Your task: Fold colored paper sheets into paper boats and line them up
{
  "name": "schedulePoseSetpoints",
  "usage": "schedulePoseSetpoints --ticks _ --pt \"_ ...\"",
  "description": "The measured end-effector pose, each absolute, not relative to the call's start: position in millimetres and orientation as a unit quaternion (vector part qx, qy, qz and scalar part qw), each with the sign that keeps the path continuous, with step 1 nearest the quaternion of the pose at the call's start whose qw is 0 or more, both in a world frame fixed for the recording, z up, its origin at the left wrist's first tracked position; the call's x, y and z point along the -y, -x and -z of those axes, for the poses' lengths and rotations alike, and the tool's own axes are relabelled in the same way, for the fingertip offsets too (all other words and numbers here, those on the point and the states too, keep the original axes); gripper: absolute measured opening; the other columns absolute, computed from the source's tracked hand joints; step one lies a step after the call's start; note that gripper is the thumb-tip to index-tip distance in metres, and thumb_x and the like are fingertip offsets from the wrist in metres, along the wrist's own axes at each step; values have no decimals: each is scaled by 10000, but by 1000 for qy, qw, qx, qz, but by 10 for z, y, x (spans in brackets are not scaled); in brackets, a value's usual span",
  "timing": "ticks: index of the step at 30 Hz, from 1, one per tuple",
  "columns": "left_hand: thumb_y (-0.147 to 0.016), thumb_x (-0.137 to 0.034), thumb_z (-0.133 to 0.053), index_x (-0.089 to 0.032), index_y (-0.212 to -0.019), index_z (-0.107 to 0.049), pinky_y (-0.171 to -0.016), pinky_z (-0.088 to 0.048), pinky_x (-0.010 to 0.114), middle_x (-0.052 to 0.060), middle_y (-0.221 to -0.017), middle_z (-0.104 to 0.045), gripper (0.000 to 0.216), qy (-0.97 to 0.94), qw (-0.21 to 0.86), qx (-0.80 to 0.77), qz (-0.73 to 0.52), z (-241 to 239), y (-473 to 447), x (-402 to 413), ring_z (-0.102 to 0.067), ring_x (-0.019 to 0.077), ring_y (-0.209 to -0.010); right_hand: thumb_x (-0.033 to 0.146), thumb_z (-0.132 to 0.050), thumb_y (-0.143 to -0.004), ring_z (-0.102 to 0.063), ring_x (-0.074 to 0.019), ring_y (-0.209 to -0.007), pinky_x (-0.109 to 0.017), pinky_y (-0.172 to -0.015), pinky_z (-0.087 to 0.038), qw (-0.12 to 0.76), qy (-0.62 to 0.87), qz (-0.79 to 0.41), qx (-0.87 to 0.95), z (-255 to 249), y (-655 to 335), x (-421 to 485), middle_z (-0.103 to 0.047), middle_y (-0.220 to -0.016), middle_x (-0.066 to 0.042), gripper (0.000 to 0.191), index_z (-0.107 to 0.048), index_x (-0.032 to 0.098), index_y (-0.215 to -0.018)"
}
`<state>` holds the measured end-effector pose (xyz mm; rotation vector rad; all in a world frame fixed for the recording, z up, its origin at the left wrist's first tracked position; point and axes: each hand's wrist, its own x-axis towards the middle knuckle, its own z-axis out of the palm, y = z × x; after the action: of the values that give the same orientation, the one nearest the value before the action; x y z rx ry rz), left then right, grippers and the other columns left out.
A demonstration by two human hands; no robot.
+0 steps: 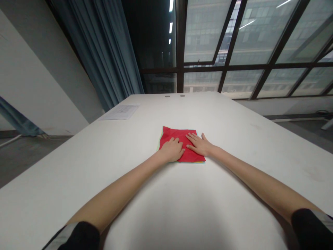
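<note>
A red cloth square lies flat on the white table, its upper left corner slightly raised. Slivers of green, yellow and light blue show along its edges, from layers beneath that are mostly hidden. On the cloth's left part rests my left hand, fingers bent a little and pointing to the upper right, with nothing seen in its grasp. My right hand is laid flat over the right part, fingers spread and pointing left. The fingertips of the two hands are close but apart.
The white table stretches away from me. A printed sheet of paper lies at its far left. Two dark round spots sit near the far edge. Beyond are a blue curtain and dark-framed windows.
</note>
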<state>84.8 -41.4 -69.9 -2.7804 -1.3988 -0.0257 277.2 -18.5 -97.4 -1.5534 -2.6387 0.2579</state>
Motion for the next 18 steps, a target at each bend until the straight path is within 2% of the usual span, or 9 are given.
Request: schedulePoseSetpoints --ticks 3,5,8,15,18 --pt "-894 -529 -232 -130 -1239 -499 -876 -404 535 186 -1236 -506 591 836 2 547 33 730 -951 555 -445 375 -1135 569 -171 -894 -124 -261 -1386 -604 -1065 0 29 499 -114 859 897 -2699 198 -129 -1504 -115 698 -154 147 -1449" --pt "-880 -584 -185 -199 -1346 -389 -909 -348 601 166 -1356 -411 639 812 2 582 42 798 -939 600 -355 409 -1220 581 -148 -892 -114 -257 -1388 -597 -1071 -21 33 485 -139 863 860 -2675 185 -107 -1508 -111 704 -133 156 -1454" --pt "-863 -625 -157 -283 -1399 -299 -956 -271 634 128 -1439 -316 651 797 -8 604 27 869 -786 564 -266 414 -1287 608 -145 -880 -98 -272 -1389 -610 -1065 -52 54 471 -139 869 841 -2697 158 -79 -1515 -106 715 -134 185 -1456" --pt "-861 -618 -167 -313 -1398 -298 -929 -300 632 130 -1410 -343 632 751 -7 661 -3 850 184 203 -324 390 -1259 618 -153 -874 -113 -291 -1385 -626 -1056 -99 70 475 -122 869 928 -3081 143 -86 -1522 -81 689 -187 235 -1446" --pt "-850 -633 -163 -332 -1403 -282 -892 -316 652 127 -1411 -339 641 716 1 698 -16 883 713 64 -324 413 -1250 629 -152 -869 -133 -301 -1380 -633 -1050 -116 70 490 -114 861 1010 -3264 139 -118 -1518 -89 694 -225 236 -1436"
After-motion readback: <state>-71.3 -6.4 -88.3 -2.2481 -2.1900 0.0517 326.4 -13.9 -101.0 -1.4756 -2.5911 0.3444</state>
